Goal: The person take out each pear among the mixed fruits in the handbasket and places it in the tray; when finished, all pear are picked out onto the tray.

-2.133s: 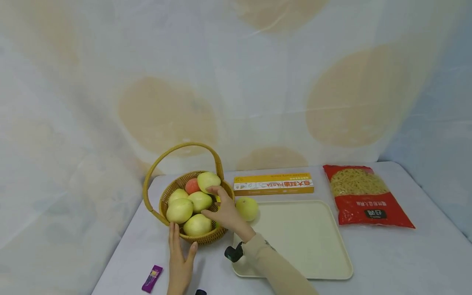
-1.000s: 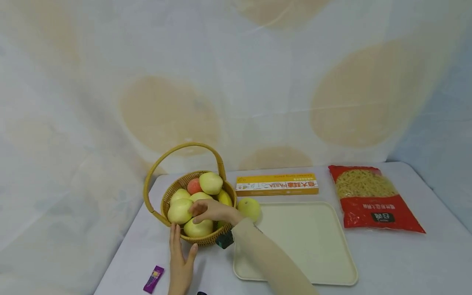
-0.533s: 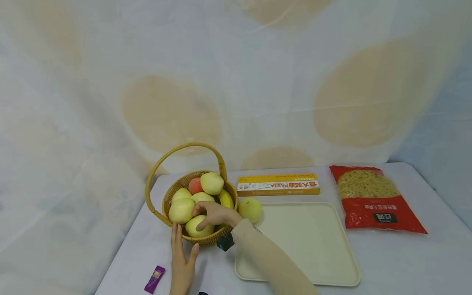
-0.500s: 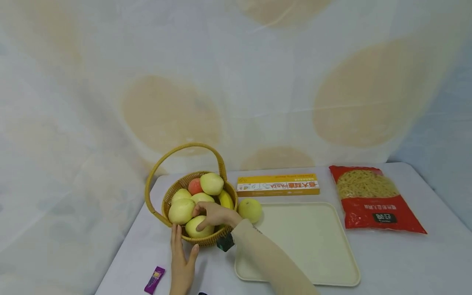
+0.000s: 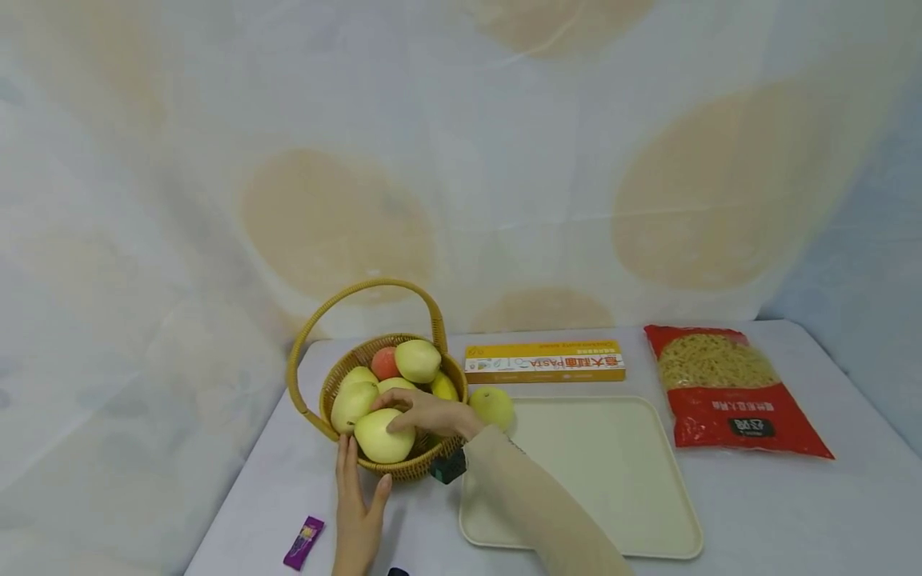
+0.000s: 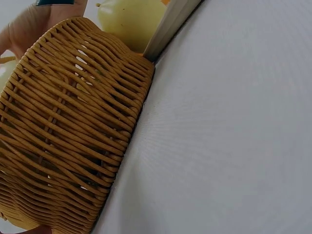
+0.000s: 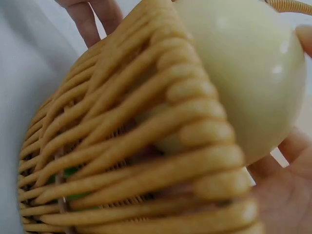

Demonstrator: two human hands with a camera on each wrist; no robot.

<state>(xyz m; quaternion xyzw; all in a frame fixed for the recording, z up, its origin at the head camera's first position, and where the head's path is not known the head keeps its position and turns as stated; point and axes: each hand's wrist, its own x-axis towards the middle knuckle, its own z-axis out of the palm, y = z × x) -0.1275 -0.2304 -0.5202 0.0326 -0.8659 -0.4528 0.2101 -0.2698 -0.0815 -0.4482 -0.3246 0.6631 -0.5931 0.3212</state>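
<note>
A wicker basket (image 5: 416,470) with a tall arched handle holds several pale yellow pears, a reddish round fruit (image 5: 385,362) and a yellow banana-like fruit (image 5: 444,388). My right hand (image 5: 435,414) reaches in over the right rim and grips the front pear (image 5: 382,442), thumb on its near side. That pear (image 7: 253,78) sits raised against the rim in the right wrist view. Straight fingers of my left hand (image 5: 358,512) rest on the basket's front left side, thumb spread. The left wrist view shows mostly the basket's woven wall (image 6: 73,122).
Right of the basket lies a cream tray (image 5: 591,480), with a yellow-green fruit (image 5: 493,409) at its far left corner. A pasta box (image 5: 545,362) lies behind it, a red pasta bag (image 5: 735,392) farther right. A purple packet (image 5: 304,542) lies front left.
My right hand has moved from the back pear to the front one and grips it. This pear has shifted up and left, nudging its neighbour. The left hand stays at the basket.
</note>
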